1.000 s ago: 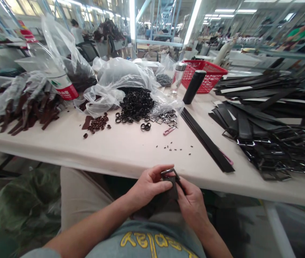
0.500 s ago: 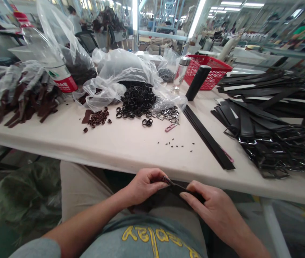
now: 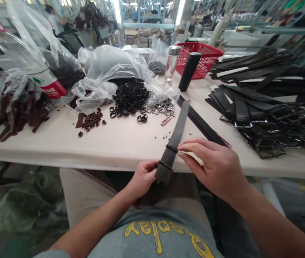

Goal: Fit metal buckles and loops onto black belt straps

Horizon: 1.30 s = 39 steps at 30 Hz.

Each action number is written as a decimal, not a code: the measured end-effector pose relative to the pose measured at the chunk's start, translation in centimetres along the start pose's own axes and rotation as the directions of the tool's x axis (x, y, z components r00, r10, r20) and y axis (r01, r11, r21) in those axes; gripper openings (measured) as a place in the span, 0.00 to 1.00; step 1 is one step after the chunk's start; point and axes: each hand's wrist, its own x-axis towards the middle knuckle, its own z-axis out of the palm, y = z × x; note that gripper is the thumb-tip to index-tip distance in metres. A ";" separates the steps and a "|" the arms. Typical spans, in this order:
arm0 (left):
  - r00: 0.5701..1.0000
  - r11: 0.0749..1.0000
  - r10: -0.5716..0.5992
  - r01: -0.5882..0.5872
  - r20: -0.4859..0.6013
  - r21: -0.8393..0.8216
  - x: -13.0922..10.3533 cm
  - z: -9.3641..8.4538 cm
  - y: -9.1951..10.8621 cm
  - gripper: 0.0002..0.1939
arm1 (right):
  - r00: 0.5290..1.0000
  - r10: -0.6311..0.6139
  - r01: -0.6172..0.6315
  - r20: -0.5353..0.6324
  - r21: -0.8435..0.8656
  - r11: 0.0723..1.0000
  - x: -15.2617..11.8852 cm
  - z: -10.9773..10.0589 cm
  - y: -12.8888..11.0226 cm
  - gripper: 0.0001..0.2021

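Note:
A black belt [image 3: 179, 123] slants up from my lap over the table's front edge, its far part smeared by motion. My left hand [image 3: 145, 179] is closed on its near end, where a dark metal buckle bar [image 3: 165, 166] crosses the strap. Around the belt a little farther up sits a narrow black loop [image 3: 172, 147]. The thumb and fingertips of my right hand [image 3: 213, 163] close in at the belt's right edge, right at this loop. Small dark pins [image 3: 165, 137] lie scattered on the table just left of the strap.
On the table [image 3: 115, 143] lie black loops [image 3: 131, 95], brown loops [image 3: 92, 121], metal buckles [image 3: 164, 106] and a pink-handled tool [image 3: 167, 120]. Buckled belts [image 3: 273, 118] are heaped right. Farther back stand a black cylinder [image 3: 189, 71], a glass bottle [image 3: 171, 64] and a red basket [image 3: 201, 59].
The belt has come up from my lap and now points away over the table. My right hand has moved up along it to the loop; my left hand keeps the near end.

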 end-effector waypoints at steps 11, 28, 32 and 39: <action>0.996 0.996 0.035 -0.041 -0.085 -0.075 0.7 1.5 -1.8 0.11 | 0.893 0.383 -0.415 0.236 0.760 0.500 -5.2 8.3 -0.3 0.18; 0.997 0.996 0.000 -0.006 -0.075 -0.087 2.5 5.1 -1.9 0.14 | 0.684 0.703 -0.287 0.195 0.958 0.013 -4.0 8.9 -0.4 0.21; 0.999 0.999 -0.013 0.011 0.034 0.046 3.3 3.4 -0.3 0.18 | 0.699 0.704 -0.322 0.122 0.934 0.157 -3.5 8.8 1.6 0.20; 0.949 0.857 0.282 -0.182 -0.143 0.482 8.5 -6.3 4.6 0.15 | 0.683 0.729 -0.305 0.045 0.924 0.229 -2.8 9.4 4.0 0.23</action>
